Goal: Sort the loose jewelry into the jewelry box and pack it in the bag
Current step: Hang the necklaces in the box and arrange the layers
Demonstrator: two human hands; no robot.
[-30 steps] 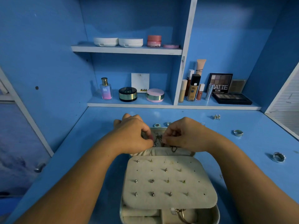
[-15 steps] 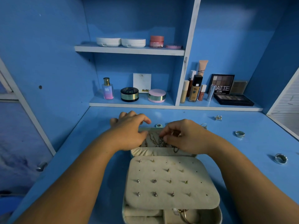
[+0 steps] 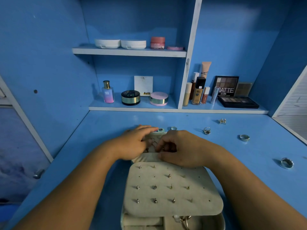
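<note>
Pinching what seems a thin chain, both hands work the jewelry box lid below a "MATTE" palette.

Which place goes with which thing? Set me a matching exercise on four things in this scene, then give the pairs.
Things:
1. perfume bottle
2. pink jar
3. eyeshadow palette
4. wide silver ring

Places:
A. upper shelf, right of the two white compacts
B. desk top, far right, lying loose
C. lower shelf, left end of the left bay
D. lower shelf, right bay, lying flat

Pairs: 1-C, 2-A, 3-D, 4-B
</note>
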